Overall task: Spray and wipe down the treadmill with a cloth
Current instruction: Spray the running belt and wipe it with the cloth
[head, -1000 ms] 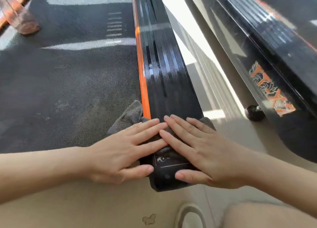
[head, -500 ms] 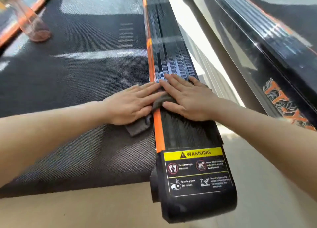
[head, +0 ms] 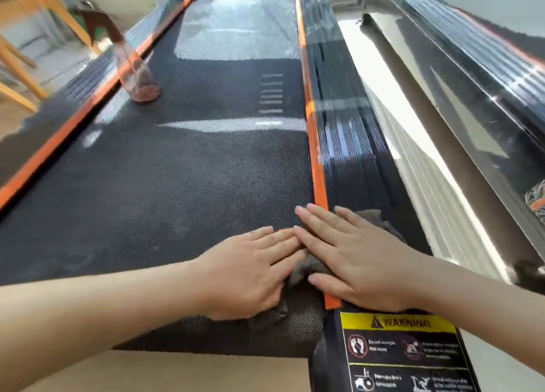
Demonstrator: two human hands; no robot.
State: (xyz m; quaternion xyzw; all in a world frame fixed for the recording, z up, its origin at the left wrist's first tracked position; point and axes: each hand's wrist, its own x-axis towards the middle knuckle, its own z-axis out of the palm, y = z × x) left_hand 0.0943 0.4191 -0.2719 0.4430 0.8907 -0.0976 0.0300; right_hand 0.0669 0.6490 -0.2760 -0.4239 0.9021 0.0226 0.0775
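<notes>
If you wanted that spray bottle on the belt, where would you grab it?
Probably the slim neck of the spray bottle, just under its dark trigger head, reaching from the near side: it stands upright on the belt and widens toward its base.

Second machine (head: 460, 76), black & glossy, runs along the right edge of view, top to btm, w/ sun glare on its side panel. Orange logo (head: 536, 198) sits on that panel near the machine's low end, partly cut off by the frame. Dark foot (head: 529, 273), blurred, is just below the logo, under the machine. Pale ribbed board (head: 424, 179) lies just beside the machine on its left, parallel to it, brightly lit. Tan floor (head: 191, 371) shows well left of the machine, at btm of view. Wooden legs (head: 63, 23), yellowish & blurred, stand far left of the machine in the top corner; can't tell if chair or table.
</notes>
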